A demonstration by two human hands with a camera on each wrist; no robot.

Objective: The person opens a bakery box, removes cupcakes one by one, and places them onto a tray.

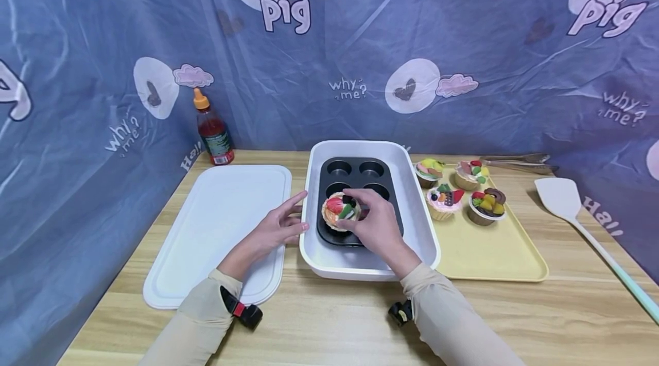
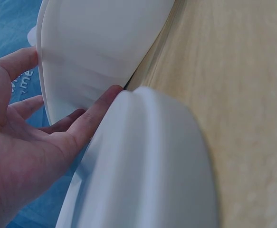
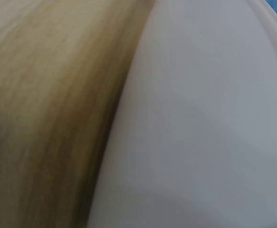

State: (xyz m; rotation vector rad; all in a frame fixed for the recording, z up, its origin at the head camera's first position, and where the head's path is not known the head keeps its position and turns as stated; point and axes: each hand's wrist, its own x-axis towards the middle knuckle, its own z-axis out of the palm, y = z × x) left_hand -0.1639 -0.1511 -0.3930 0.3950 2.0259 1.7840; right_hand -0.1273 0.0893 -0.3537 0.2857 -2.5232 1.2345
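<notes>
A cupcake [image 1: 336, 206] with strawberry, green and dark toppings is pinched between the thumb and fingers of my right hand [image 1: 381, 230]. It sits over the lower left part of a black muffin tin [image 1: 355, 180], whose other visible cups hold nothing. The tin lies inside a deep white tub [image 1: 360, 144]. On the tub's left side, my left hand [image 1: 273, 230] touches the wall with extended, spread fingers, also seen as a hand [image 2: 29, 147] in the left wrist view. Only the tub's outer wall [image 3: 200, 118] and the table show in the right wrist view, without the hand.
A white board [image 1: 221, 211] lies left of the tub, with a red sauce bottle [image 1: 216, 134] behind it. To the right, a yellow tray [image 1: 489, 251] carries several cupcakes [image 1: 485, 206]. Metal tongs [image 1: 517, 163] and a long-handled white spatula [image 1: 558, 197] lie beyond it.
</notes>
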